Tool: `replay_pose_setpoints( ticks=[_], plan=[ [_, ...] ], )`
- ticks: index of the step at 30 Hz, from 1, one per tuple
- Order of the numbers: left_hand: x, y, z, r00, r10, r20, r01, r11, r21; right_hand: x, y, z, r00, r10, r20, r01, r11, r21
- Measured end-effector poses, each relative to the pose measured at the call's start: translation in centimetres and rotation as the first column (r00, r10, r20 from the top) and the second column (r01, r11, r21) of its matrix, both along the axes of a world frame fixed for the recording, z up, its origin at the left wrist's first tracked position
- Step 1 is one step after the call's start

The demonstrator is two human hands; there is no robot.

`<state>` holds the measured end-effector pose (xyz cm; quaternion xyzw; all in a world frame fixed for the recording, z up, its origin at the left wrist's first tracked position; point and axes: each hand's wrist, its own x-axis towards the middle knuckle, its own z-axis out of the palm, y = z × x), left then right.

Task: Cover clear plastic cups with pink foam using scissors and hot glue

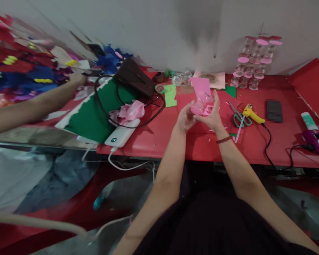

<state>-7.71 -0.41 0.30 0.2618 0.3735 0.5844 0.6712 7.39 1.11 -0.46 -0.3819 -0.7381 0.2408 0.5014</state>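
Over the red table [149,141], my left hand [186,118] is closed round a clear plastic cup with a pink disc [197,109] on its near end. My right hand [212,115] touches the same cup from the right, its thumb near the disc and its fingers raised. Just beyond them is a pink sheet [201,86], partly behind the cup. Pink paper scraps lie by my right hand. To the right are green-handled scissors [238,117] and a yellow glue gun [253,115] with a glue stick.
Stacked clear cups with pink discs [248,65] stand at the wall. On the left are a brown bag [135,78], a white power bank [122,136] with a cable, green card [95,113] and felt flowers [23,67]. Another person's arm [39,102] reaches in there.
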Motion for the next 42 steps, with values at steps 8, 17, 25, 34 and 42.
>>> replay_pose_setpoints(
  ticks=[8,17,25,34,42],
  plan=[
    [0.2,-0.2,0.3,0.994,-0.111,-0.024,0.111,0.994,0.004,-0.3,0.6,-0.7,0.961,-0.043,-0.272,0.001,0.988,-0.152],
    [-0.5,1.3,-1.4,0.97,0.177,-0.169,-0.16,0.981,0.11,0.2,1.8,-1.5,0.692,-0.103,-0.715,-0.36,0.809,-0.465],
    [0.2,1.3,-1.5,0.989,0.078,-0.126,-0.063,0.99,0.125,0.4,2.2,-2.2,0.724,-0.091,-0.684,-0.385,0.77,-0.51],
    [0.2,1.3,-1.8,0.984,0.141,-0.108,-0.135,0.989,0.066,-0.9,1.4,-2.2,0.713,-0.187,-0.675,-0.355,0.735,-0.578],
    [0.3,0.6,-1.5,0.99,0.063,-0.126,-0.041,0.985,0.169,-1.6,0.0,-1.1,0.721,-0.171,-0.672,-0.274,0.82,-0.503]
  ],
)
